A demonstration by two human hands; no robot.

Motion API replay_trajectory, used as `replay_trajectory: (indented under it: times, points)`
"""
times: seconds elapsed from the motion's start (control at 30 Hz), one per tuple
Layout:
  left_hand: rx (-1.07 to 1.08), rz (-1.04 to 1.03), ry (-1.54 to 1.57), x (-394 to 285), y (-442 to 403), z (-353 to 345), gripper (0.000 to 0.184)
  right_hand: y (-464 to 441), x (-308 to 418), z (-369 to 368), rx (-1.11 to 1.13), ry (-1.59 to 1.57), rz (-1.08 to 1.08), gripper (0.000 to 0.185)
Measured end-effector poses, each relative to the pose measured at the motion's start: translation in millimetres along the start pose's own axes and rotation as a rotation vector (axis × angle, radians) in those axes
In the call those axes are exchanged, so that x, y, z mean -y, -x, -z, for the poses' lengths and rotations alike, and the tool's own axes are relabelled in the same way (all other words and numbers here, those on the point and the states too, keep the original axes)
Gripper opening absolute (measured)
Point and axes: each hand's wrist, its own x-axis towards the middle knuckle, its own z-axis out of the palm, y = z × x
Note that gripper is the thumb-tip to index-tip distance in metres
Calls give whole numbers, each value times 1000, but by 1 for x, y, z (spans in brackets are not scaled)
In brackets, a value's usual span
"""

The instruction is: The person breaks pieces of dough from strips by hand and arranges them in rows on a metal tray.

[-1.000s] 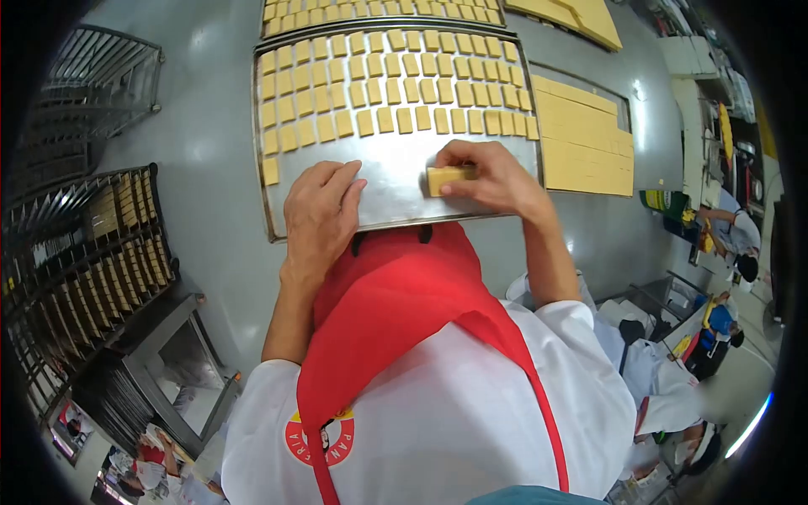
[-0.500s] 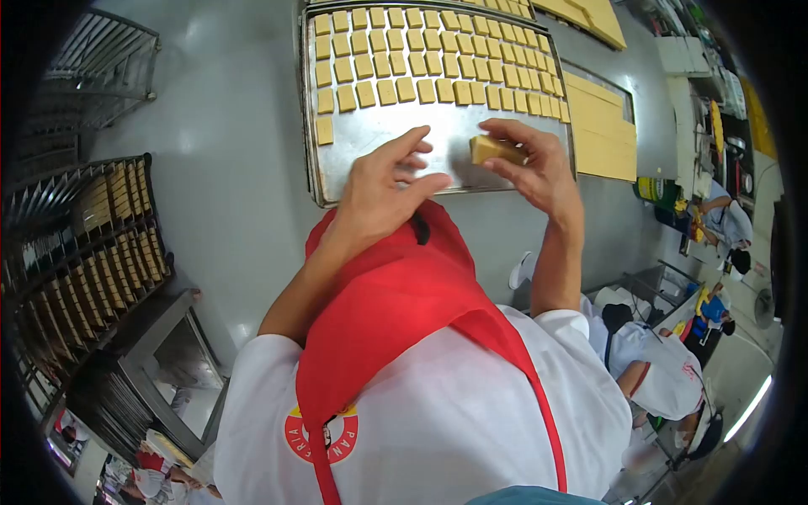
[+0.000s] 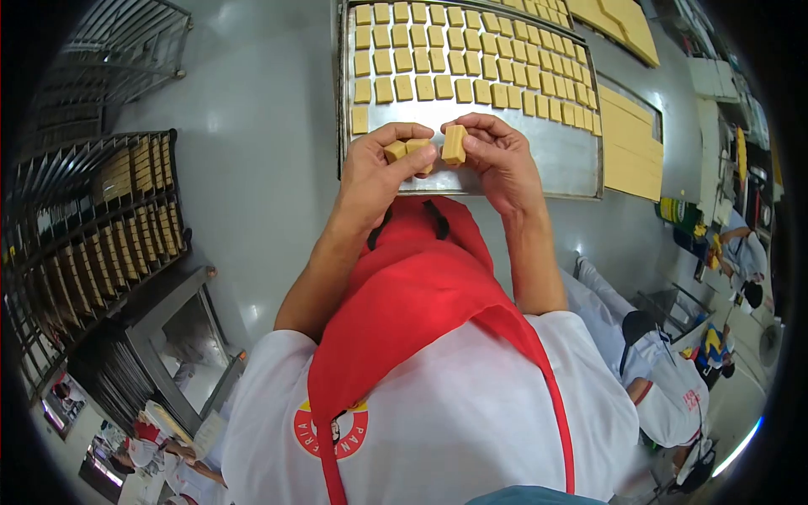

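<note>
Small rectangular yellow dough pieces [image 3: 422, 87] lie in rows on a metal baking tray [image 3: 555, 160], with one more piece [image 3: 360, 119] starting a row at the left. Over the tray's near edge, my left hand [image 3: 370, 172] is closed around dough blocks [image 3: 416, 146], at least two of them. Close beside it, my right hand [image 3: 507, 164] pinches a dough block [image 3: 454, 145] between thumb and fingers; it looks like two pieces pressed side by side. A narrow gap separates the two hands. My fingers partly hide the blocks.
Flat dough sheets [image 3: 621, 147] lie right of the tray, with another tray of pieces [image 3: 539, 8] behind. A rack of loaded trays [image 3: 101, 252] stands at the left. Co-workers in white [image 3: 665, 379] are at the right. A red apron [image 3: 421, 286] hangs against the tray's near side.
My left hand has gone from spread fingers to holding dough blocks. My right hand has moved left with its block, and the hands are now close together. The view has shifted slightly.
</note>
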Motion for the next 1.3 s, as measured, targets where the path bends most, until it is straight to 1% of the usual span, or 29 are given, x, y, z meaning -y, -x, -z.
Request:
replay_trajectory:
  times: [0.03, 0.07, 0.13, 0.17, 0.23, 0.27, 0.33, 0.4, 0.47, 0.5, 0.57, 0.6, 0.63, 0.67, 0.7, 0.73, 0.77, 0.8, 0.83, 0.87, 0.93, 1.07, 1.3]
  points:
    - [4, -33, -73, -1, 1, 2, 30, -2, -1, -1, 18, -80, -45, 28]
    - [-1, -34, -72, -2, 3, 2, 30, -3, -3, -2, 35, -159, -92, 29]
    - [9, -224, -363, -5, 7, -4, 31, -5, -10, -3, 57, -161, -103, 25]
    - [7, -224, -361, -7, 9, -7, 31, -6, -13, -3, 77, -163, -109, 22]
    - [-101, -231, -553, -10, 13, -11, 27, -6, -18, -5, 80, -179, -107, 20]
    - [-102, -231, -552, -9, 12, -9, 27, -6, -19, -6, 82, -197, -104, 18]
    - [-130, -445, -617, -7, 12, -3, 21, -6, -19, -7, 110, -210, -116, 18]
    - [-120, -479, -651, -8, 15, 1, 19, -5, -20, -10, 138, -224, -128, 18]
    - [-111, -514, -687, -10, 17, 4, 17, -2, -23, -18, 58, -144, -119, 23]
    - [-119, -525, -715, -10, 18, 5, 17, 0, -24, -21, 59, -144, -120, 23]
    - [-126, -535, -745, -13, 19, 5, 17, 4, -24, -27, 123, 123, 16, 24]
    - [-173, -559, -834, -16, 20, 5, 15, 3, -27, -27, 122, 121, 16, 24]
    - [-219, -581, -923, -19, 22, 6, 14, 1, -31, -25, 76, 306, 81, 23]
    - [-217, -580, -924, -20, 22, 8, 14, 0, -34, -26, 30, 491, 146, 23]
    - [-253, -628, -1071, -22, 21, 12, 14, 0, -36, -33, -78, 552, 247, 10]
    - [-290, -676, -1219, -24, 20, 15, 15, -4, -35, -36, -79, 551, 247, 10]
    - [-289, -676, -1220, -25, 18, 18, 15, -11, -34, -37, -130, 934, 562, 11]
    - [-294, -701, -1352, -25, 15, 21, 15, -17, -33, -37, -181, 1313, 882, 15]
    - [-298, -726, -1484, -24, 12, 23, 16, -21, -34, -36, -145, 1430, 906, 19]
    - [-298, -728, -1485, -22, 9, 26, 16, -22, -37, -36, -146, 1429, 909, 19]
    - [-266, -732, -1541, -18, 5, 29, 17, -24, -43, -36, -19, 1454, 855, 19]
    - [-281, -730, -1568, -15, 1, 29, 18, -28, -50, -37, -54, 1461, 840, 23]
    - [-349, -687, -1588, -10, -3, 24, 16, -35, -51, -40, -39, 1461, 847, 22]
